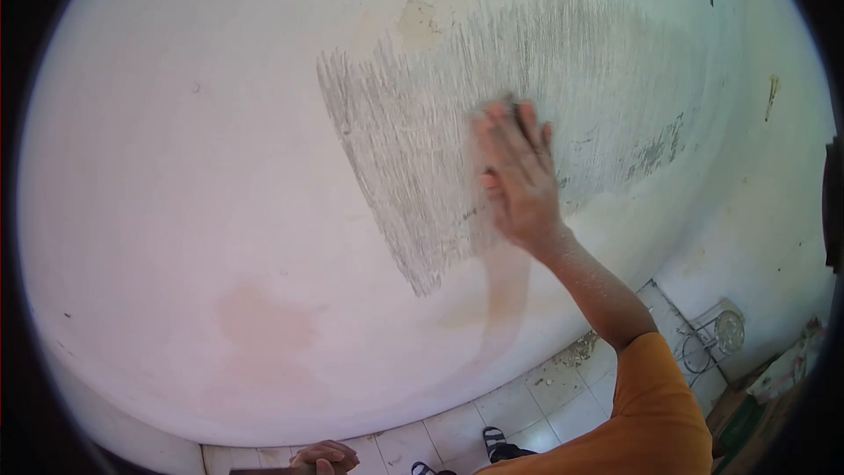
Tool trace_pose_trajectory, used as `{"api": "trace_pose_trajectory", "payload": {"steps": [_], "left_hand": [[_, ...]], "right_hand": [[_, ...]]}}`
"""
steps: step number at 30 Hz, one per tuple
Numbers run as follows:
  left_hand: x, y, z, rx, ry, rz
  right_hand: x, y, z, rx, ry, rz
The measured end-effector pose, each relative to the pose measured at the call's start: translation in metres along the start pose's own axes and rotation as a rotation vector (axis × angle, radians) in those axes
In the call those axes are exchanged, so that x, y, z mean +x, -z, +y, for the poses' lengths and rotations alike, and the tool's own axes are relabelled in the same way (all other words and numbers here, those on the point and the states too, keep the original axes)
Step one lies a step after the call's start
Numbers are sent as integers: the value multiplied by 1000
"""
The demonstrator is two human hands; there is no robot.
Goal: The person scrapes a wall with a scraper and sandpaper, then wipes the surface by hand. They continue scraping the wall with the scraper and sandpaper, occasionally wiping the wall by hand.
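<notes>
My right hand point(520, 176) presses against the white wall point(176, 211), its fingers pointing up and slightly blurred. Under the fingertips a dark grey edge point(512, 102) shows, apparently sandpaper, mostly covered by the hand. Around it spreads a broad grey scratched patch point(396, 149) with many near-vertical streaks. Pale dust coats my right wrist and forearm. Low at the bottom edge, my left hand point(325, 457) is closed with curled fingers, away from the wall patch; whether it holds anything is hidden.
A wire-framed stand with a round top point(728, 331) is in the right corner. Bags and boxes point(787, 369) lie at lower right. Crumbled debris point(576, 352) sits on the tiled floor point(453, 429) along the wall. My sandalled feet point(495, 440) are below.
</notes>
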State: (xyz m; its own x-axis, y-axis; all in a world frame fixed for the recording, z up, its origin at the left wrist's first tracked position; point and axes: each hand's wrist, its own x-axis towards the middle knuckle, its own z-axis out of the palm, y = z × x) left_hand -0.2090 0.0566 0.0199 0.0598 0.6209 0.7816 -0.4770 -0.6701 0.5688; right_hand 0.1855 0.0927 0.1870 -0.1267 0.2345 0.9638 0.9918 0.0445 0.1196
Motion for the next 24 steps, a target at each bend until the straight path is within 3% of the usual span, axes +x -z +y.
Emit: {"api": "trace_pose_trajectory", "payload": {"steps": [3, 7, 9, 11, 13, 14, 15, 17, 19, 21, 24], "left_hand": [[-27, -6, 14, 40, 337, 80], [-57, -9, 7, 331, 804, 73], [-66, -13, 3, 434, 949, -5], [-66, -23, 7, 434, 1047, -101], [-77, -39, 5, 255, 1004, 65], [-82, -43, 2, 166, 979, 146], [-89, -37, 1, 233, 1008, -56], [-108, -42, 6, 209, 1128, -55], [-143, -39, -14, 295, 1041, -177], [-158, -43, -13, 104, 1173, -110], [-186, -40, -24, -180, 1345, -5]], "right_hand": [[-47, 15, 23, 196, -73, 95], [-134, 51, -44, 521, -541, 53], [-192, 55, -111, 747, -716, -113], [-253, 70, -188, 844, -1185, -599], [-276, 87, -239, 1072, -1373, -863], [-275, 102, -257, 1045, -1364, -981], [-293, 106, -268, 1084, -1396, -934], [-331, 106, -289, 1167, -1461, -840], [-305, 128, -288, 1069, -1520, -875], [-296, 145, -291, 988, -1616, -960], [-317, 161, -310, 1027, -1469, -772]]}}
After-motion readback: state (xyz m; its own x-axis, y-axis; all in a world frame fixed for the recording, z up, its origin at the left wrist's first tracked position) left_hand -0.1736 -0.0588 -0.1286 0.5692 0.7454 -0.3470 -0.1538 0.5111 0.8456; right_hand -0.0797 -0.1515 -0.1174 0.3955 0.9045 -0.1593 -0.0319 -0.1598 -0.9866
